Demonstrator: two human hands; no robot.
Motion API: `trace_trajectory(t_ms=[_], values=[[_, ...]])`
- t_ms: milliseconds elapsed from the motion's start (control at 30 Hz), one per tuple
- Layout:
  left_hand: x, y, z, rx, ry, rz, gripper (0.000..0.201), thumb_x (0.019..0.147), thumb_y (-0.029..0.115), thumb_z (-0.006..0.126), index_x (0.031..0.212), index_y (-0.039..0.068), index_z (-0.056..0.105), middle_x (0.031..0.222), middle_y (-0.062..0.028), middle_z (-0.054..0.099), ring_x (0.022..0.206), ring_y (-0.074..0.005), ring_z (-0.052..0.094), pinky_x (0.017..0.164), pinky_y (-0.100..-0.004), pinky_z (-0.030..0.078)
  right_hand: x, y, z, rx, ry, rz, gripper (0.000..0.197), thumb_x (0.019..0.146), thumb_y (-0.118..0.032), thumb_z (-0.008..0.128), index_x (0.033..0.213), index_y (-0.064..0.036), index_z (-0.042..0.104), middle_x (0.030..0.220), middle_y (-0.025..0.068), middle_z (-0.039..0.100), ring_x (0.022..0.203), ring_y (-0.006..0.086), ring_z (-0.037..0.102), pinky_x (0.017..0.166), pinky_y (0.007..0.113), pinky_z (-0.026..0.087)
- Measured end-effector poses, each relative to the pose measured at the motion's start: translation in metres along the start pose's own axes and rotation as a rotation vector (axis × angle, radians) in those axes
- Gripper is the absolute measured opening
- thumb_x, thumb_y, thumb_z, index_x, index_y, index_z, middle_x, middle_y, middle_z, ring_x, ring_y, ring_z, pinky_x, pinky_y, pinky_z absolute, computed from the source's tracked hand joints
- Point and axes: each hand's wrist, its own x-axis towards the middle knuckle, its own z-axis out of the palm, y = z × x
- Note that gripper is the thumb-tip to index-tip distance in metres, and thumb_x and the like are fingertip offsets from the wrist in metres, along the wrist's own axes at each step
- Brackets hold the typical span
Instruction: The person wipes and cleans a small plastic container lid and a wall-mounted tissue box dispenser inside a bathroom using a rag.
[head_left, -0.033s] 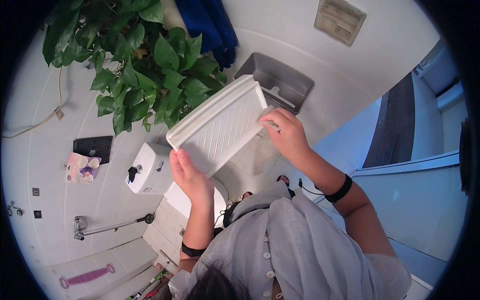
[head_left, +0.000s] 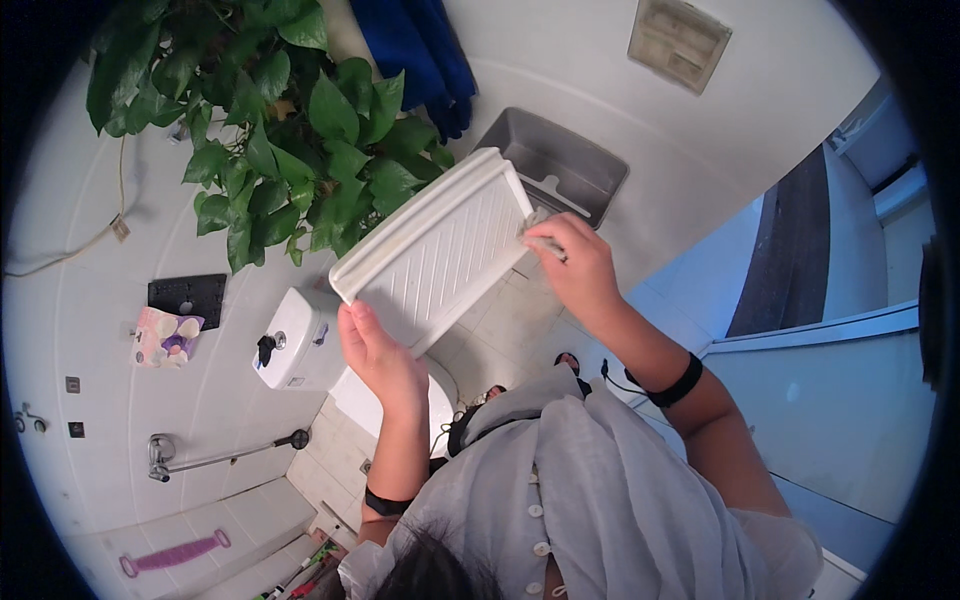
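Note:
A white shelf tray point(head_left: 455, 255) with diagonal ribs and a raised rim is held up in front of me, tilted. My left hand point(head_left: 382, 360) is closed on its near left corner, thumb on the rim and the other fingers hidden underneath. At the right end, my right hand point(head_left: 578, 265) pinches a crumpled greyish cloth point(head_left: 537, 224) against the tray's edge. Beyond that end, a grey rectangular basin-like holder point(head_left: 590, 165) sits against the white wall.
A leafy green plant point(head_left: 330, 150) hangs close to the tray's far left side, with a blue cloth point(head_left: 420, 60) behind it. Below the tray stands a white toilet point(head_left: 300, 340). A shower handset point(head_left: 290, 440) is at lower left; a doorway threshold point(head_left: 790, 338) lies to the right.
The tray has shifted very slightly left. My right hand and the cloth have moved a touch right and down; both grips look the same.

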Motion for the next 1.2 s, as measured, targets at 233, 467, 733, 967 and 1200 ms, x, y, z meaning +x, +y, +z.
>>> trace_trajectory(t_ms=[233,467,733,967,1200], values=[[0.005,0.004,0.008,-0.228,0.095,-0.191,0.048,0.104,0.037,0.036,0.138,0.003,0.038,0.133,-0.0114,0.048,0.121,-0.0235,0.052,0.101,-0.0381,0.045,-0.002,-0.012,0.008,1.037,0.294,0.617,0.031,0.090,-0.004,0.064,0.118,-0.0018,0.052,0.105,0.0069,0.062,0.099,0.0147,0.060,0.087,0.028,0.048],[-0.011,0.003,0.023,-0.396,0.034,-0.198,0.054,0.103,0.041,0.035,0.143,0.005,0.030,0.142,-0.0116,0.041,0.128,-0.0268,0.046,0.105,-0.0421,0.041,-0.005,-0.030,0.020,1.456,-0.147,0.892,0.039,0.091,-0.019,0.066,0.123,-0.0002,0.054,0.117,0.0064,0.061,0.109,0.0150,0.057,0.093,0.032,0.046],[0.007,-0.037,-0.030,-0.333,-0.373,-0.040,0.079,0.085,0.053,0.066,0.138,0.003,0.035,0.137,-0.0154,0.047,0.127,-0.0251,0.048,0.106,-0.0394,0.040,0.012,-0.023,-0.009,1.127,-0.150,0.635,0.038,0.091,-0.019,0.066,0.120,0.0027,0.056,0.109,0.0045,0.063,0.098,0.0091,0.058,0.088,0.026,0.046],[0.035,0.004,-0.028,-0.332,-0.750,-0.217,0.092,0.068,0.034,0.084,0.140,0.000,0.038,0.135,-0.0189,0.049,0.124,-0.0295,0.050,0.105,-0.0414,0.041,0.012,-0.021,-0.031,0.934,-0.504,0.615,0.035,0.089,-0.018,0.068,0.116,0.0021,0.057,0.103,0.0023,0.063,0.092,0.0074,0.057,0.082,0.025,0.047],[0.037,0.029,-0.002,-0.227,-0.699,-0.497,0.071,0.077,0.018,0.077,0.135,-0.003,0.042,0.125,-0.0169,0.055,0.113,-0.0257,0.057,0.096,-0.0396,0.048,0.015,-0.030,-0.033,0.821,-0.571,0.511,0.045,0.084,-0.013,0.072,0.122,0.0000,0.053,0.105,0.0040,0.063,0.095,0.0103,0.058,0.086,0.027,0.047]])
